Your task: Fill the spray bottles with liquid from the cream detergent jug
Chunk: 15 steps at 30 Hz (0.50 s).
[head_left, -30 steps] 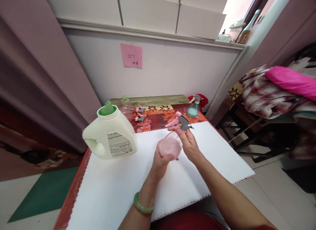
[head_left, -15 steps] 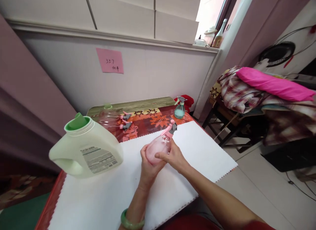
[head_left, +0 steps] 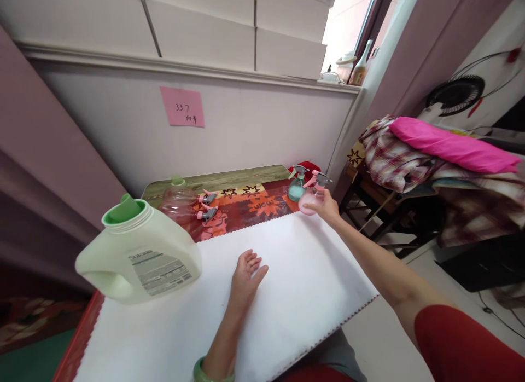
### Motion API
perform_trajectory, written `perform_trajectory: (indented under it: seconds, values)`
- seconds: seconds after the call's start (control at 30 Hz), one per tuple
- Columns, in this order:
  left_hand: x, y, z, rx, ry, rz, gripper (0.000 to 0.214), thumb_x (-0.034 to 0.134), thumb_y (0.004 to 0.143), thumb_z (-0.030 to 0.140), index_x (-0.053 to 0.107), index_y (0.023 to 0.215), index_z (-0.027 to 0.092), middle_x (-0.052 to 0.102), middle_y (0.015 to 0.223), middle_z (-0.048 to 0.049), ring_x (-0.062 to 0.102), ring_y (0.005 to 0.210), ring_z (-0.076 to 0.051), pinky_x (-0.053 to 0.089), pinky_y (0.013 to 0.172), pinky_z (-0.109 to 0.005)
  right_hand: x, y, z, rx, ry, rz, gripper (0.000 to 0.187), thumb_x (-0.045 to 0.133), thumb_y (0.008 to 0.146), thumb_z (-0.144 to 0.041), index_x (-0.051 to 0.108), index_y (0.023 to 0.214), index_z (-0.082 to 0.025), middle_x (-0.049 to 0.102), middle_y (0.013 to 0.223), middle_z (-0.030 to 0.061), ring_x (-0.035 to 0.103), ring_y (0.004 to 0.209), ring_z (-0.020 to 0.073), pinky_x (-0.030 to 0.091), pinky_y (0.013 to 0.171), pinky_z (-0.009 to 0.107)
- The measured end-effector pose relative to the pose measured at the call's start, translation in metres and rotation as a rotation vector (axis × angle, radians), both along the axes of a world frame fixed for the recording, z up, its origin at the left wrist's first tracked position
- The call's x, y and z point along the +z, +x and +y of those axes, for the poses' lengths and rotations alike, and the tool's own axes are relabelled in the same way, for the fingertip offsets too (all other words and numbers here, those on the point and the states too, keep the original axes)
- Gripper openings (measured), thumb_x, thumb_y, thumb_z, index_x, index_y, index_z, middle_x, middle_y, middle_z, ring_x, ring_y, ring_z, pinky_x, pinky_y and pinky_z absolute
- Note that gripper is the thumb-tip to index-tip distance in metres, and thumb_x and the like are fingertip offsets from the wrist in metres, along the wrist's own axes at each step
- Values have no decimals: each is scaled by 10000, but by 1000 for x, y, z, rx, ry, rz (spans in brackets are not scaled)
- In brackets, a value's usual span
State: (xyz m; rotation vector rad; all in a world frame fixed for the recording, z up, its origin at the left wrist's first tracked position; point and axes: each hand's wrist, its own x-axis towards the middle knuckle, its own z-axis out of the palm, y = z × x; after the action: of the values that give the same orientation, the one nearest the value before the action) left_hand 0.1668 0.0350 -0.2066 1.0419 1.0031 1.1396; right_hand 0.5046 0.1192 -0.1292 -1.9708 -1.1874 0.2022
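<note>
At the far right of the table, my right hand [head_left: 327,207] is wrapped round a pink spray bottle [head_left: 310,200] with a grey and pink trigger head. Just behind it stands a green spray bottle [head_left: 296,189]. My left hand [head_left: 247,275] is over the white mat [head_left: 287,272], palm up with loosely curled fingers and nothing in it. To the left is a large pale green jug [head_left: 141,256], its mouth uncapped with a green spout showing. Further back lie clear pink bottles [head_left: 180,203] and two pink and grey spray heads [head_left: 207,212].
A patterned red cloth [head_left: 262,204] covers the back of the table against the wall. On the wall is a pink note [head_left: 182,106]. Right of the table, a stool [head_left: 377,207] bears plaid clothes [head_left: 397,157] and a bright pink bundle [head_left: 451,144].
My right hand has carried the pink spray bottle from the middle of the mat to the far right, beside the green one. My left hand has let go of it.
</note>
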Motion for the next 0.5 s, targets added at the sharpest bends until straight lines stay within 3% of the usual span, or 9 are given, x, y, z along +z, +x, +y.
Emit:
perform_trajectory:
  seconds: [0.23, 0.37, 0.5]
  values:
    - [8, -4, -3, 31, -44, -49, 583, 858, 668, 407, 583, 1142, 207, 624, 1147, -109, 666, 1094, -268, 485, 1028, -474, -19, 28, 28, -30, -47, -9, 784, 890, 581, -475, 546, 1242, -236, 714, 1209, 113, 679, 1055, 295, 484, 877, 378]
    - [12, -5, -4, 41, -61, -71, 550, 857, 676, 377, 598, 1131, 206, 634, 1121, -97, 672, 1069, -254, 493, 1018, -455, -29, 32, 30, -59, -60, 9, 770, 871, 601, -491, 551, 1246, -215, 714, 1194, 143, 682, 1042, 308, 485, 871, 391]
    - [12, -4, -4, 41, -72, -94, 541, 858, 678, 358, 600, 1129, 208, 635, 1115, -87, 673, 1058, -238, 488, 1019, -434, -33, 29, 26, -26, -47, 41, 784, 879, 583, -444, 556, 1270, -251, 722, 1185, 102, 687, 1040, 286, 498, 883, 373]
